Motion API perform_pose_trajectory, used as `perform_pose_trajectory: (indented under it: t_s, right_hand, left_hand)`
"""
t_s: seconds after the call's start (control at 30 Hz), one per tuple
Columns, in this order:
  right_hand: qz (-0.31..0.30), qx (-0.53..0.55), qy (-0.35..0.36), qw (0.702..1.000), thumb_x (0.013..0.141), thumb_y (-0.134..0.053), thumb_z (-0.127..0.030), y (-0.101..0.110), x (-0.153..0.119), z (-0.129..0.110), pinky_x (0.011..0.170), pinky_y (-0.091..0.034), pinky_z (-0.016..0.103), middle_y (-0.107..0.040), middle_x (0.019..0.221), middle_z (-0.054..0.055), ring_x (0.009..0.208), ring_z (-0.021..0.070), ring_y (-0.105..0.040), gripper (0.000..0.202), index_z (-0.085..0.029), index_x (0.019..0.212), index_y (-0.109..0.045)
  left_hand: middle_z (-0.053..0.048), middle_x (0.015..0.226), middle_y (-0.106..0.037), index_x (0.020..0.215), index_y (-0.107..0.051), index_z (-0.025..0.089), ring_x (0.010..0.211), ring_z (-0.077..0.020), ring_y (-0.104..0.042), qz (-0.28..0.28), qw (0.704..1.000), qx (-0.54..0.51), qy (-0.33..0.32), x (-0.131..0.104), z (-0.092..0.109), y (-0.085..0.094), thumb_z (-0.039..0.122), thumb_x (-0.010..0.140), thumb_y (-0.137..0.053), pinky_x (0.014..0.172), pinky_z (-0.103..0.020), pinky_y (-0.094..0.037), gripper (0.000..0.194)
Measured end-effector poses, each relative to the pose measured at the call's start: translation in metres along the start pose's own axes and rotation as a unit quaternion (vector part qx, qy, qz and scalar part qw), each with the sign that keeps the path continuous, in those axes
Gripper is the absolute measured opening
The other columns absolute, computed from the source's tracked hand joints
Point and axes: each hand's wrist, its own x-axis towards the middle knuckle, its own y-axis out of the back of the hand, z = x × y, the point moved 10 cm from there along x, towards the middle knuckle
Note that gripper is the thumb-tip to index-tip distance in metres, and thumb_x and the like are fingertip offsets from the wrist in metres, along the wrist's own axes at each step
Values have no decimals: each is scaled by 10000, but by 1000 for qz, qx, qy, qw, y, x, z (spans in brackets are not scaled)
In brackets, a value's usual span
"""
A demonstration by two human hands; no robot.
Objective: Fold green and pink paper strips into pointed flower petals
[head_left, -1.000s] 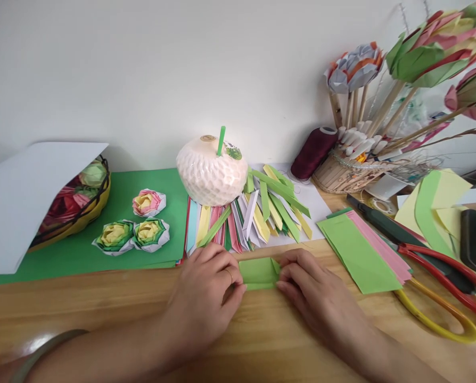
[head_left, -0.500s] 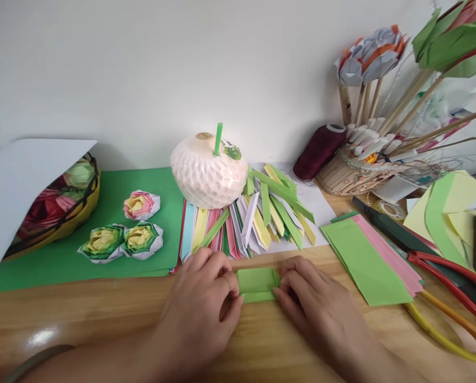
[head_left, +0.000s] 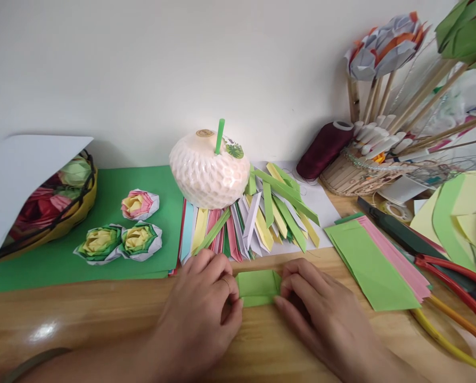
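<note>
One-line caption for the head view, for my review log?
Left hand and right hand press a folded green paper piece on a wooden table, folded paper strips behind.

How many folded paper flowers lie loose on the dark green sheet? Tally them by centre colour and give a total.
Pink centre: 1, the pink flower
Yellow centre with green petals: 2, the left yellow flower and the right yellow flower
Total: 3, all on the green sheet; flowers in the basket not counted.

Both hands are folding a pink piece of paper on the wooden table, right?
Not quite. The head view shows the left hand and right hand pressing a light green folded paper, not a pink one, on the wooden table.
</note>
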Motion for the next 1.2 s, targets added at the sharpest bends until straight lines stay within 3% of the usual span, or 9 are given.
perform_pose_trajectory:
  t_s: [0.2,0.77,1.07,1.2]
  right_hand:
    - [-6,38,-3,999,903,-430,-168,3,1,-2,575,-478,281,-554,835,48,696,166,-567,133,-206,785,-476]
    - [-36,16,-46,998,882,-423,-164,-6,1,3,565,-431,301,-511,803,35,686,184,-522,122,-205,769,-446]
    - [-41,41,-62,996,858,-429,-139,-5,0,8,596,-424,303,-517,859,37,710,179,-518,99,-209,788,-436]
    - [-36,62,-46,996,869,-427,-117,-5,-2,8,637,-421,288,-523,945,46,739,158,-522,99,-205,861,-474]
  left_hand:
    - [-33,775,-532,660,-524,161,784,-206,-434,-2,1000,4,3,0,-1,-1,117,807,-490,661,-371,-349,157]
    - [-28,739,-534,634,-528,154,762,-202,-426,8,997,70,-28,0,5,0,91,792,-481,666,-360,-338,177]
    - [-28,745,-525,658,-512,161,765,-212,-417,-19,995,97,-21,0,1,-4,123,795,-512,671,-367,-338,143]
    - [-27,770,-546,709,-538,166,758,-207,-418,-12,988,134,-73,0,10,-3,133,816,-556,656,-341,-335,113]
